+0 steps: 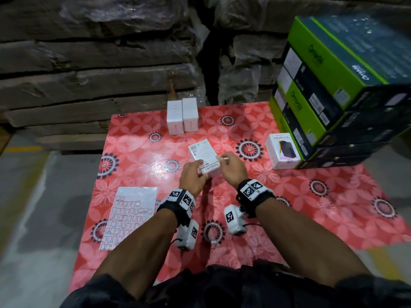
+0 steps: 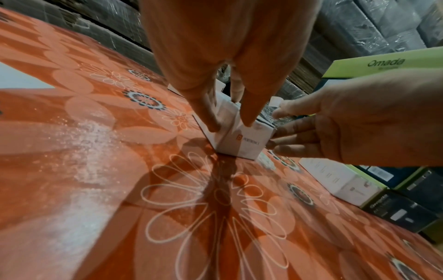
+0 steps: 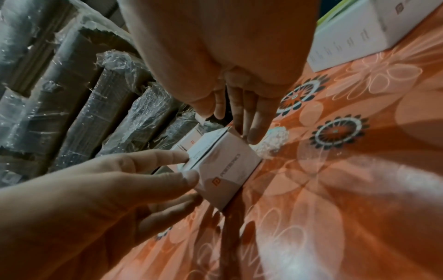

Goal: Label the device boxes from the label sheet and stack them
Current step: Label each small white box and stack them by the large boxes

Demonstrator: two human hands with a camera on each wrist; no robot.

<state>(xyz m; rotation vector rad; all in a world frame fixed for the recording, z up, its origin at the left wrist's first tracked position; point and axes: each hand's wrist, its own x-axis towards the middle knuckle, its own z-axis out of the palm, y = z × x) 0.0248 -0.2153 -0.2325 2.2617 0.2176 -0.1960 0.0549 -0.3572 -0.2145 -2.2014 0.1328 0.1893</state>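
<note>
Stacked, plastic-wrapped cartons (image 1: 95, 63) form the backdrop behind a desk (image 1: 289, 196) covered with a red floral sheet.

Left hand (image 1: 193, 176): fingers curled around the near left corner of the white device box (image 1: 205, 157), thumb on one face and fingertips (image 2: 248, 121) on the top edge, as shown in the left wrist view. The box rests on the desk at centre, with printed lettering on its near face.

Right hand (image 1: 232, 168): fingers bent against the right side of the same box. A small pale strip, possibly a label (image 1: 222, 158), is pinched between thumb and forefinger at the top edge; blur prevents confirmation. The right wrist view shows the fingertips (image 3: 254, 136) touching the far corner of the box.

Label sheet (image 1: 130, 216): lies flat on the desk, near the left forearm, well apart from the held box. Rows of red-outlined labels cover it.

Two upright white boxes (image 1: 182, 116) stand side by side, touching, at the far edge of the desk.

A further white box (image 1: 283, 151) with a dark product picture stands at the right, against a stack of green-and-black cartons (image 1: 333, 85).
</note>
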